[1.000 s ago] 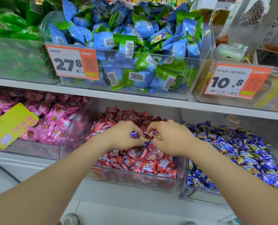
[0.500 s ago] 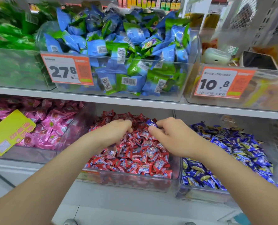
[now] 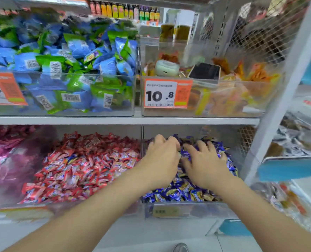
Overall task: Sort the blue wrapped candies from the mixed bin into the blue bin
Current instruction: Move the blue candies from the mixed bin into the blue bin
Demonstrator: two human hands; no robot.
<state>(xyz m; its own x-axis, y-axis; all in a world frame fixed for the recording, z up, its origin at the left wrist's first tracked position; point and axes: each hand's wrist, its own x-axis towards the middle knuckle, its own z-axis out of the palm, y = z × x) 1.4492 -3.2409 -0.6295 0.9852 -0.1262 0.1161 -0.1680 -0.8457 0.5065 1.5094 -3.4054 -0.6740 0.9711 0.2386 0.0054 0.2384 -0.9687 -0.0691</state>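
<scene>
Blue candies (image 3: 176,194) beneath spread fingers (image 3: 200,144)

We read "10.8" on the orange-and-white price tag (image 3: 167,93) fixed to the far right clear bin (image 3: 227,111). The far left price tag (image 3: 4,89) runs off the edge, and only an "8" is legible. The small print on both is too blurred.

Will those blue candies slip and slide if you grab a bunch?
Probably. The blue candies have shiny wrappers and lie loose in a heap, so some would likely slide out. Each looks tiny beside the right hand, so probably light.
</scene>
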